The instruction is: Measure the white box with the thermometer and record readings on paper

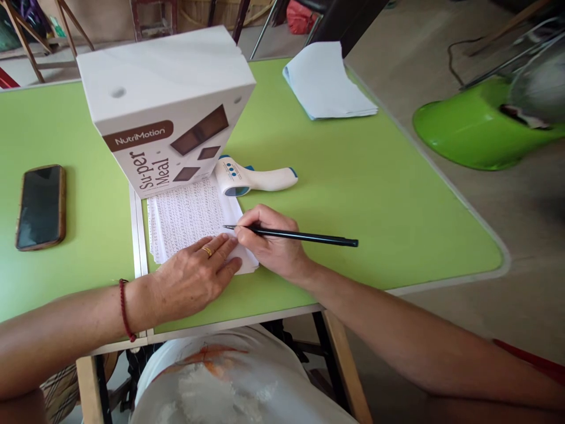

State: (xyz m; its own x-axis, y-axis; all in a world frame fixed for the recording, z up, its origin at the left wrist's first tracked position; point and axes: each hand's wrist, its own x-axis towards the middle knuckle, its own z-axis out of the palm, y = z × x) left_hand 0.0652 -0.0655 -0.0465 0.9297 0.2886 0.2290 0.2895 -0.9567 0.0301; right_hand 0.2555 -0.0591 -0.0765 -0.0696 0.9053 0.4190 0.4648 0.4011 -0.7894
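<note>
Green table (375,188) overhangs the floor (410,53); right hand (277,246) pinches pen (318,238), left hand (189,278) lies flat.

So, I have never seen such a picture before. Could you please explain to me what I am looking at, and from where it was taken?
There is no machine here, only two bare hands. The single picture comes from a camera worn on the head, looking forward and down.

The left hand lies flat on some written sheets. The right hand holds a black pen, its tip at the paper.

On the green table, a white box stands behind the sheets, with a white thermometer beside it. A phone lies off to the left, and more folded paper lies at the far side.
</note>
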